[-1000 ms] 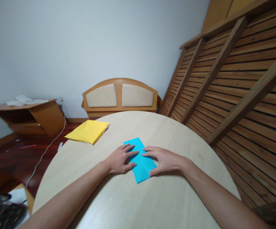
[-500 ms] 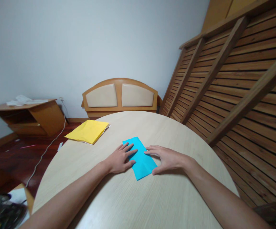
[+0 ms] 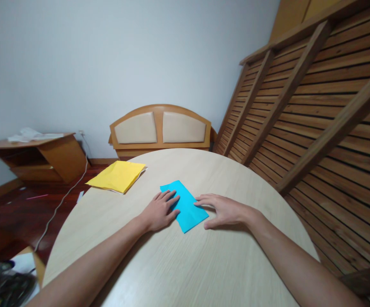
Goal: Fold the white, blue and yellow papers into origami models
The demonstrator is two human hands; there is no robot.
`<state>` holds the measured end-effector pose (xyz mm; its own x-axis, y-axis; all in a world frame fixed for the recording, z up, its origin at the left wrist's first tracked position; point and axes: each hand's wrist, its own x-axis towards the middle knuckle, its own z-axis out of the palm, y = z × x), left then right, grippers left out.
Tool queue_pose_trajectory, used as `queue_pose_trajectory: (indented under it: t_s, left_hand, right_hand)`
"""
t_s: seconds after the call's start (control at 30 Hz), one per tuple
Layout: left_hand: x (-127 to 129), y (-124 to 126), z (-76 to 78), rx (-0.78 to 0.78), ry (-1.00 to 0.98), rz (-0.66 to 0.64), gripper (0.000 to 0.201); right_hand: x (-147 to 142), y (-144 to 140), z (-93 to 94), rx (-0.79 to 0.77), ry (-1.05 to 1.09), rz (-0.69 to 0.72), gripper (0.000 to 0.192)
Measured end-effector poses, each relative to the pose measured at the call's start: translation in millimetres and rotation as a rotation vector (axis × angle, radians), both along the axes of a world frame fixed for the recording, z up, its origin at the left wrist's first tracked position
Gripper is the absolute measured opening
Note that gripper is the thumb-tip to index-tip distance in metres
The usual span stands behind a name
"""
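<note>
Fingers (image 3: pixel 174 199) of the left hand (image 3: pixel 159 213) fan out wide, palm down, and I see nothing pinched between them. Moving right, I have the cyan sheet of paper (image 3: pixel 188 211): bright, plain, longer than it is wide, lying on the pale round wood-grain table (image 3: pixel 185 268). It sits aslant, its far end toward the left and its near end toward the right. Its far edge bends slightly; from here I can't tell how many layers it has. It lies between the two hands. The left fingertips overlap its left side and hide part of that edge, while most of its surface shows to me. At the right, the right hand (image 3: pixel 226 209) has thumb and fingers parted in a wide curve, gripping nothing. Its fingertips reach the paper's right edge; whether they press, I can't make out. The thumb is just beside the near right corner.
</note>
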<state>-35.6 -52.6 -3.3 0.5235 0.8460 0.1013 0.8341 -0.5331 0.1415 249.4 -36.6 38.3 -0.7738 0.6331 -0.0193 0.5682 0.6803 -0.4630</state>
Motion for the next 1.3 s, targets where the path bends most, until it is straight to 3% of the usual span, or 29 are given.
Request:
queue_pose_trajectory:
  t_s: [0.13, 0.43, 0.87, 1.13, 1.3]
  left_hand:
    - [-1, 3, -2.2, 0.032, -0.015, 0.043, 0.056]
    - [-2, 4, 0.3, 0.040, -0.075, -0.116, 0.045]
    - [-4, 4, -0.9, 0.066, -0.122, -0.147, 0.043]
    - [-1, 4, -0.3, 0.065, -0.090, -0.122, 0.043]
    - [0, 4, -0.9, 0.064, -0.091, -0.107, 0.043]
  right_hand:
    - [1, 2, -1.5, -0.029, 0.061, 0.009, 0.066]
    - [3, 8, -6.8, -0.003, 0.131, 0.058, 0.045]
    - [0, 7, -7.6, 0.064, 0.226, 0.057, 0.029]
    - [-6, 6, -8.6, 0.047, 0.335, 0.061, 0.025]
    - [-7, 7, -10.8, 0.077, 0.356, 0.093, 0.035]
